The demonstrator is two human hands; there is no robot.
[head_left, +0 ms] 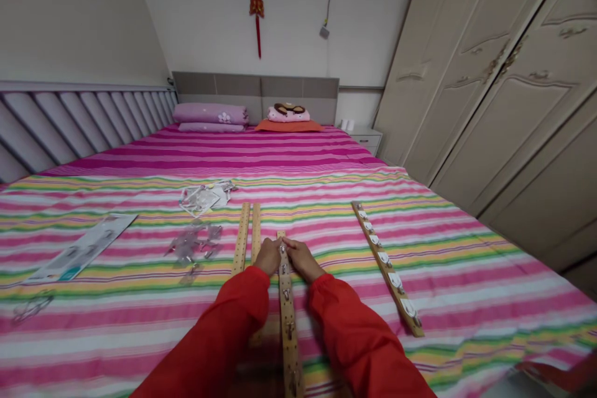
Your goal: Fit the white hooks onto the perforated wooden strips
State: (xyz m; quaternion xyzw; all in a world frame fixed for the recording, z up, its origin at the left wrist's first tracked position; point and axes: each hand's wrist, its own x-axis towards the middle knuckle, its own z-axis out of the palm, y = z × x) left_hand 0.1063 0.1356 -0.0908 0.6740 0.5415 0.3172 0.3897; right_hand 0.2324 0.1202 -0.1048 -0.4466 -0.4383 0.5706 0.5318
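Both of my arms, in red sleeves, reach forward over a striped bed (420, 242). My left hand (267, 256) and my right hand (301, 258) meet at the far end of a long wooden strip (289, 317) with small metal fittings along it. The fingers of both hands pinch at a small metal piece near the strip's top. Two more bare wooden strips (247, 233) lie side by side just left of my hands. A further wooden strip with several white hooks (387, 264) lies diagonally to the right.
Clear plastic bags of small parts (205, 196) and loose clear hooks (193, 242) lie to the left. A long packaging card (81, 249) lies further left. Pillows (211, 117) sit at the headboard. A wardrobe (504, 87) stands on the right.
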